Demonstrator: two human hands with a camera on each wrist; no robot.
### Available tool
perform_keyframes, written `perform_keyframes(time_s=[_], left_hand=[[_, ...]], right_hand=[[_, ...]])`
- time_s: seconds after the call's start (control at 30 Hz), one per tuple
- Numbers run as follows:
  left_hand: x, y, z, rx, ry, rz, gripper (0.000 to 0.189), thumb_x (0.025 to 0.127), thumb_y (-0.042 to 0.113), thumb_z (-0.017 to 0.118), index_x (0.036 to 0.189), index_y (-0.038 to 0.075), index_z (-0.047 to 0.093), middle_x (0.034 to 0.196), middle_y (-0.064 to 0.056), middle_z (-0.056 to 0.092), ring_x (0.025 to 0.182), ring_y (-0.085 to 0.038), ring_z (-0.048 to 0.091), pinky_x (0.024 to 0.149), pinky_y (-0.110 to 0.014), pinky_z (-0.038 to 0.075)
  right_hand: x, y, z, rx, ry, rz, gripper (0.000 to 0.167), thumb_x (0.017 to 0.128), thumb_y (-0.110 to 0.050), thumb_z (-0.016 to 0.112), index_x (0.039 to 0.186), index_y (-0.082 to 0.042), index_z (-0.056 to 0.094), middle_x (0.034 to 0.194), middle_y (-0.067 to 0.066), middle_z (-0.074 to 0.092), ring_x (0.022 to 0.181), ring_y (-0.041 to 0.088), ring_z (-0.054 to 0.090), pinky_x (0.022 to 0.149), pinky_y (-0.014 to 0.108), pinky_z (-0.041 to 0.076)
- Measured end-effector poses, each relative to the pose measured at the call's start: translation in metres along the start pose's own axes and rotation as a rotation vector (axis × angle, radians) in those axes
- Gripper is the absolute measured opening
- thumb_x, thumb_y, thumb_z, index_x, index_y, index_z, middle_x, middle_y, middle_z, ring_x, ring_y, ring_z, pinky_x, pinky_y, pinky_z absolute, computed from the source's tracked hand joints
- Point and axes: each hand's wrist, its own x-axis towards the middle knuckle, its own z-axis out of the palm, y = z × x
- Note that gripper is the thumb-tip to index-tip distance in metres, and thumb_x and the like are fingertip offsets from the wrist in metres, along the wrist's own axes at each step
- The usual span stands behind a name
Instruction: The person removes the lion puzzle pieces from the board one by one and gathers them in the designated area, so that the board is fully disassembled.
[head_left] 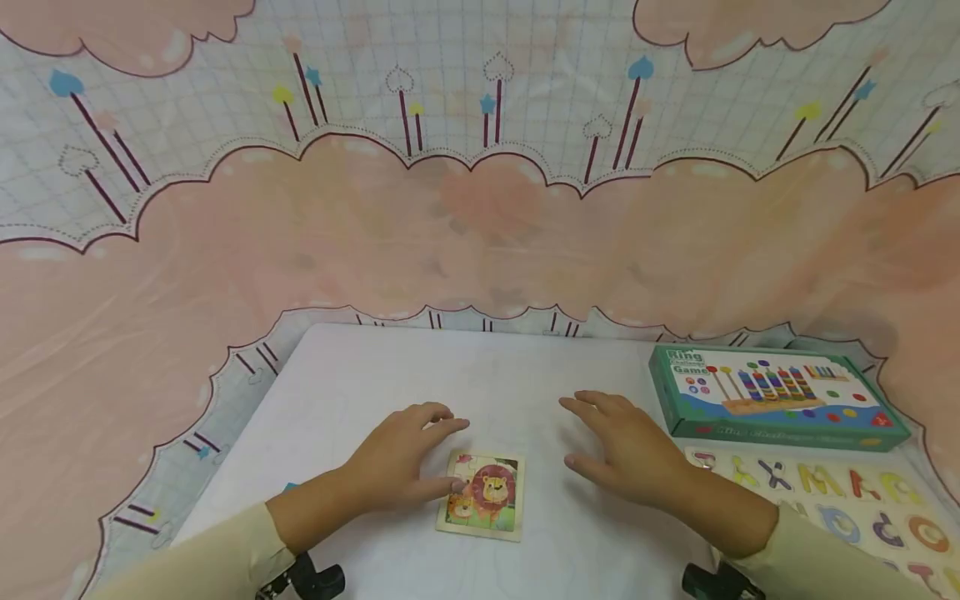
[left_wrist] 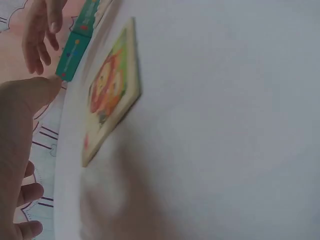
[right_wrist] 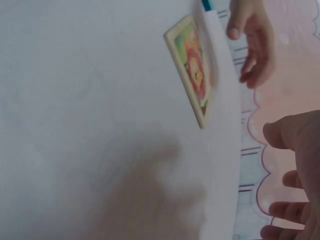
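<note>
A square wooden jigsaw puzzle [head_left: 491, 493] with a lion picture in a pale frame lies flat on the white table [head_left: 577, 550]. Just left of it, my left hand [head_left: 405, 458] hovers with fingers spread, its thumb overlapping the puzzle's left edge in the head view. To the right, my right hand [head_left: 626, 454] is held above the table, fingers and thumb apart and nothing in them. Both wrist views show the puzzle [left_wrist: 110, 90] lying apart from the fingers, and shadows of the hands fall on the tabletop.
At the back right lies a green Ring Challenge Game box [head_left: 776, 398]. In front of it is a board of colourful letters [head_left: 847, 500], partly covered by my right forearm. A small blue piece [head_left: 291, 487] shows behind my left forearm. A patterned cloth [head_left: 480, 242] hangs behind.
</note>
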Motion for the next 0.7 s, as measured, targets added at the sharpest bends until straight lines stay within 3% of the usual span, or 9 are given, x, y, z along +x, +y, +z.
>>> perform_keyframes(time_s=[0.13,0.37,0.53,0.7], left_hand=[[-0.009,0.001,0.009,-0.025,-0.012,0.009,0.066,0.089,0.061,0.079,0.142,0.025,0.069,0.141,-0.004,0.062,0.120,-0.022,0.062,0.101,-0.050,0.053],[-0.023,0.004,0.020,-0.085,-0.055,-0.004,0.069,0.087,0.065,0.078,0.144,0.027,0.068,0.150,-0.002,0.057,0.139,-0.025,0.053,0.115,-0.054,0.044],[-0.033,0.007,0.030,-0.114,-0.061,-0.020,0.071,0.088,0.070,0.075,0.146,0.030,0.065,0.159,0.000,0.049,0.150,-0.025,0.042,0.125,-0.061,0.025],[-0.046,0.012,0.036,-0.146,-0.064,-0.041,0.074,0.089,0.072,0.073,0.150,0.032,0.061,0.166,-0.004,0.041,0.158,-0.029,0.031,0.123,-0.073,0.015]], right_hand=[[0.007,-0.004,0.006,0.064,-0.050,-0.007,0.066,0.094,-0.038,0.081,0.153,-0.020,0.058,0.148,0.006,0.061,0.137,0.032,0.057,0.109,0.059,0.050],[0.021,-0.009,0.016,0.174,-0.202,-0.036,0.064,0.096,-0.036,0.080,0.154,-0.021,0.058,0.150,0.005,0.060,0.140,0.031,0.055,0.111,0.058,0.049],[0.031,-0.018,0.032,0.209,-0.206,-0.091,0.059,0.096,-0.033,0.079,0.151,-0.020,0.061,0.150,0.006,0.060,0.142,0.033,0.053,0.112,0.060,0.048],[0.040,-0.030,0.057,0.241,-0.178,-0.166,0.049,0.097,-0.028,0.077,0.143,-0.016,0.067,0.147,0.006,0.061,0.141,0.031,0.052,0.115,0.057,0.045]])
